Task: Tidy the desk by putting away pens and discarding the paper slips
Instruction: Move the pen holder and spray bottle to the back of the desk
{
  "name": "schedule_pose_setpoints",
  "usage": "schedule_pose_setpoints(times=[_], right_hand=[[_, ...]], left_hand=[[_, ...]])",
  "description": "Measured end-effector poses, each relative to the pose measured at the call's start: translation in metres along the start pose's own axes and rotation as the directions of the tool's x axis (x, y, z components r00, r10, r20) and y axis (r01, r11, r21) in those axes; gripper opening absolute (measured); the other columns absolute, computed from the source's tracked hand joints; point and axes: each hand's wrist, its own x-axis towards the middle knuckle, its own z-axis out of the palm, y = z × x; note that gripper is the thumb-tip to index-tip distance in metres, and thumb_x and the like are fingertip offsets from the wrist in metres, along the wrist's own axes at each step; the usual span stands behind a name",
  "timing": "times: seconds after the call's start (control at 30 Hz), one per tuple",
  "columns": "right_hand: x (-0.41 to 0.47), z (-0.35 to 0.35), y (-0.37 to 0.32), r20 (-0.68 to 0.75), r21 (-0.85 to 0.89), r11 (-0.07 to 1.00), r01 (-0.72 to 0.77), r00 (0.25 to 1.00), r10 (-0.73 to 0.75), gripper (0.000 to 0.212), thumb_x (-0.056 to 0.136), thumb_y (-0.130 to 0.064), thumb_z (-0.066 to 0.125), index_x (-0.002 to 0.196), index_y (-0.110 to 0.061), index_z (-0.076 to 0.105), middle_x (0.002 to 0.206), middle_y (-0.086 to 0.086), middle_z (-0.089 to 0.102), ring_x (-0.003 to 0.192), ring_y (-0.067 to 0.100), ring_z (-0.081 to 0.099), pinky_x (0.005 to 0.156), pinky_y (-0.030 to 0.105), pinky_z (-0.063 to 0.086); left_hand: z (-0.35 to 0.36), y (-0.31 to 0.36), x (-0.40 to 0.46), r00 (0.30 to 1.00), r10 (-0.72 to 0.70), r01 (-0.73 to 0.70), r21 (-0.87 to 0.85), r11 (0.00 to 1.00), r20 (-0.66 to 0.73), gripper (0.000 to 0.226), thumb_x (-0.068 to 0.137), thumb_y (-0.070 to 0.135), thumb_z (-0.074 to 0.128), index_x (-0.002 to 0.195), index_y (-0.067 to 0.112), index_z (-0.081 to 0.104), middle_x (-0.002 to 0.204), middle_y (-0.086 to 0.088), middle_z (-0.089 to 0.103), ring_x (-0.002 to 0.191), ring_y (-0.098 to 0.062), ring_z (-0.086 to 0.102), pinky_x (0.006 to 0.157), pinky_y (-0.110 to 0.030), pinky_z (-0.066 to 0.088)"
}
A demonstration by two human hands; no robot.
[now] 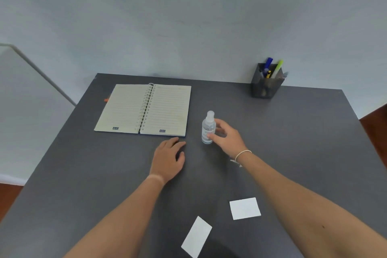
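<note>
Paper slips (245, 208) lie near; right hand (227, 136) fingers grip the bottle (208, 129), left hand (167, 158) flat, empty.

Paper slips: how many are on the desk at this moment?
2. One paper slip lies near the front edge, beside the right forearm; the other paper slip lies left of it, closer to the edge. The forearms could hide more.

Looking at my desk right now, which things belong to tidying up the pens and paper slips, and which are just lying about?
Part of the job:
- two white paper slips, lying on the desk
- mesh pen holder, pens already inside

Just lying about:
- open spiral notebook
- clear spray bottle, with the right hand around it
</note>
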Motion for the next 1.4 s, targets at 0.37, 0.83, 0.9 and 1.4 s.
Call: schedule_pose_setpoints(times=[0.37,0.83,0.9,1.4], right_hand=[[0.002,-0.021,0.003,-0.134,0.068,0.998,-0.016,0.991,0.025,0.028,0.076,-0.018,0.072,0.096,-0.035,0.06,0.098,-0.003,0.068,0.091,0.013,0.064,0.088,0.027,0.051],[0.01,-0.171,0.013,-0.372,0.076,0.996,-0.056,0.925,0.08,0.036,0.084,-0.024,0.065,0.118,-0.015,0.056,0.12,0.005,0.061,0.104,0.018,0.056,0.094,0.032,0.046],[0.016,-0.191,0.016,-0.394,0.067,0.996,-0.058,0.916,0.08,0.037,0.084,-0.025,0.065,0.118,-0.015,0.056,0.122,0.005,0.061,0.106,0.02,0.057,0.094,0.032,0.045],[0.081,-0.267,0.047,-0.364,-0.038,0.998,-0.044,0.931,0.027,0.038,0.084,-0.024,0.065,0.118,-0.012,0.057,0.121,0.008,0.063,0.098,0.015,0.056,0.091,0.028,0.045]], left_hand=[[0.017,0.017,0.015,0.98,0.2,-0.2,0.013,0.98,-0.002,0.045,0.08,0.032,0.036,0.109,0.017,0.067,0.11,-0.002,0.066,0.101,-0.023,0.06,0.092,-0.034,0.045],[0.055,0.118,0.065,0.948,0.303,-0.305,0.003,0.952,0.1,0.051,0.083,0.036,0.034,0.122,0.017,0.06,0.129,-0.004,0.058,0.118,-0.023,0.051,0.102,-0.033,0.038],[0.062,0.128,0.07,0.941,0.318,-0.323,0.022,0.946,0.117,0.057,0.081,0.041,0.028,0.124,0.018,0.059,0.132,-0.003,0.056,0.121,-0.023,0.05,0.103,-0.033,0.037],[0.108,0.178,0.114,0.95,0.26,-0.278,0.085,0.957,0.175,0.06,0.084,0.049,0.026,0.133,0.024,0.049,0.148,-0.005,0.04,0.138,-0.027,0.034,0.115,-0.039,0.027]])
